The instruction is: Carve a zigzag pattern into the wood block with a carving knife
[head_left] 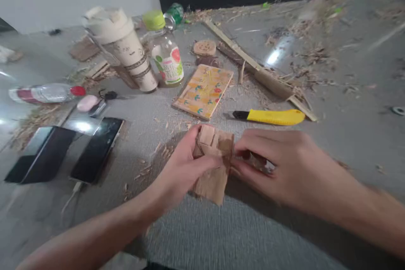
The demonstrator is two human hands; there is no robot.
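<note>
In the head view, my left hand [186, 168] is closed around a small pale wooden block [207, 136] and a rough brown sheet [210, 183], thumb lying across them. Whether the sheet is sandpaper or cardboard I cannot tell; it hangs below the thumb with a ragged lower edge. At the sheet's right edge my right hand [275, 160] is in a pinch, its fingertips touching or nearly touching the edge. What those fingers grip is partly hidden. Just beyond the hands lie a yellow utility knife [274, 117] and a patterned orange notebook [205, 90].
A cream tumbler [126, 48] and a green-capped bottle [166, 57] stand at the back left. Long wood strips [262, 71] lie behind the knife. Two dark phones [96, 149] and a lying bottle [47, 93] are at left. Wood shavings litter the grey table [253, 240].
</note>
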